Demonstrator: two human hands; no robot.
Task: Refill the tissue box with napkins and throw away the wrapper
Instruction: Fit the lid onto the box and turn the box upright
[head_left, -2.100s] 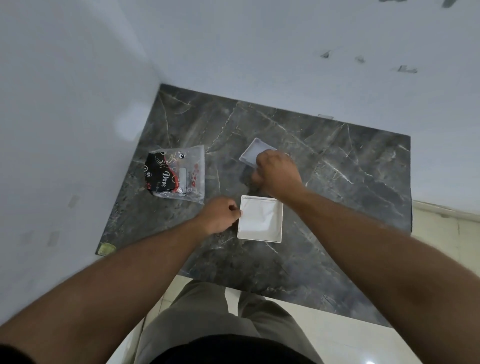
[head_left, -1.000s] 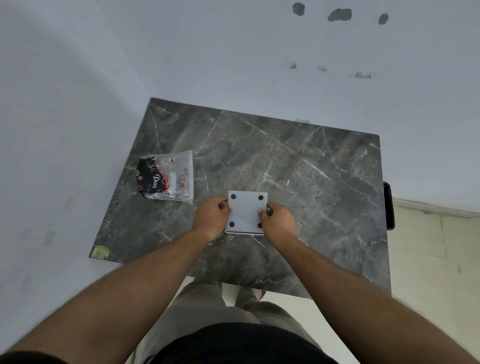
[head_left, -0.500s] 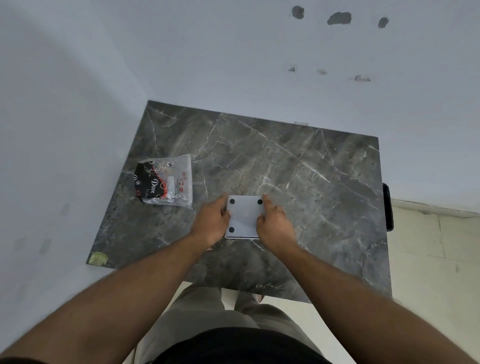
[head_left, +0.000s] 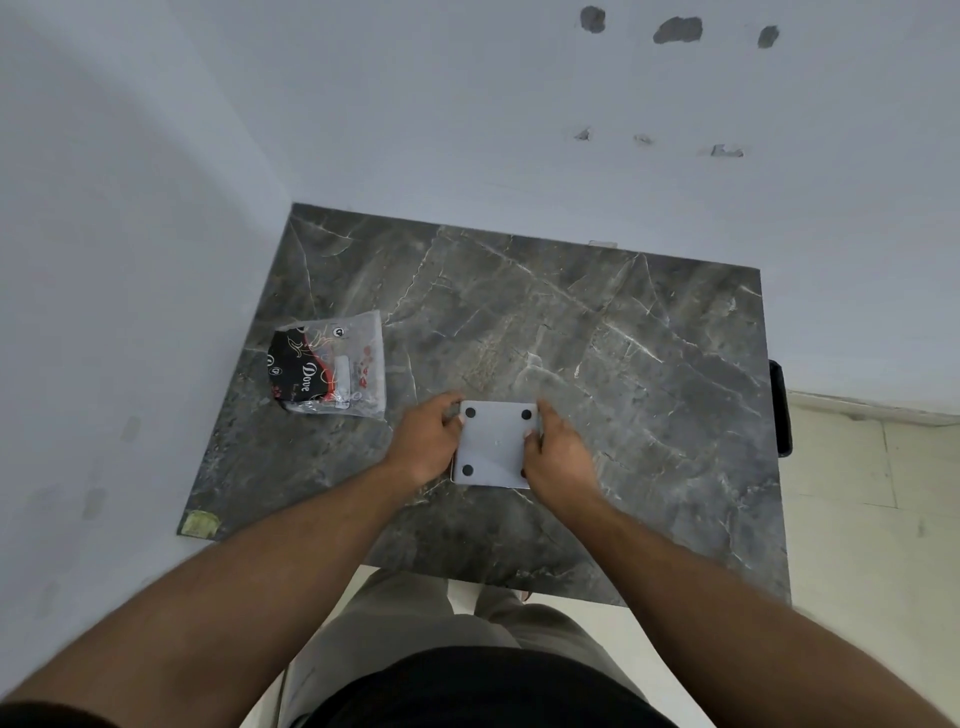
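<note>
A square white tissue box (head_left: 494, 442) lies upside down on the dark marble table (head_left: 597, 332), its flat base with black round feet at the corners facing up. My left hand (head_left: 423, 441) grips its left edge and my right hand (head_left: 558, 452) grips its right edge, fingers curled over the sides. The napkins inside are hidden. A crumpled clear plastic wrapper (head_left: 332, 366) with black and red print lies flat on the table to the left, apart from both hands.
The table stands in a corner, with white walls (head_left: 130, 260) at its left and far sides. A small yellowish tag (head_left: 198, 522) sits at the near-left corner. A black object (head_left: 781, 408) hangs off the right edge. Pale floor tiles (head_left: 872, 519) lie to the right.
Two seconds ago the box lay open with its base panel apart in my right hand. The panel is now on the box, and both hands have shifted along its side edges.
</note>
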